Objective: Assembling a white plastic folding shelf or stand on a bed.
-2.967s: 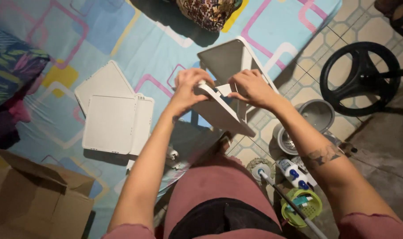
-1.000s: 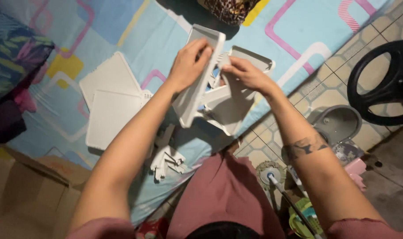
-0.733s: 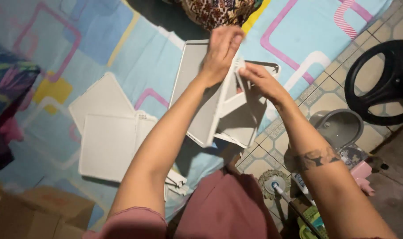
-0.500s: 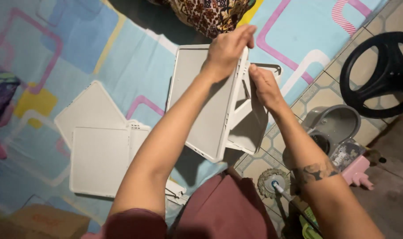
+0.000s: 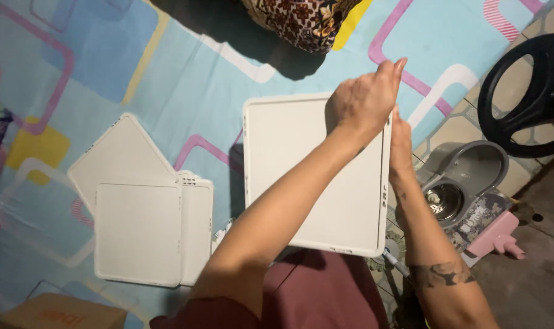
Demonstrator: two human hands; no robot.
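- The floor is covered by a bright mat point(image 5: 185, 79), light blue with pink, yellow and white rounded squares. It gives way to tiles along its right edge.
- Main item: a big off-white plastic panel point(image 5: 301, 176), roughly square with rounded corners, a raised rim and small slots along its right and bottom edges. It's held flat-side up over the right part of the mat, just above the lap.
- Stack of similar white panels point(image 5: 140, 225) lies flat near the mat's left side, one with a pointed top.
- Black steering wheel point(image 5: 532, 97) sits on the tiles at the far right, with a grey mop bucket point(image 5: 465, 183) below it.
- Left hand point(image 5: 365, 100) rests on the panel's top right corner, fingers together and pointing up.
- Right hand point(image 5: 400, 143) is pressed against the panel's right edge, mostly hidden behind it, so I can't tell the grip.
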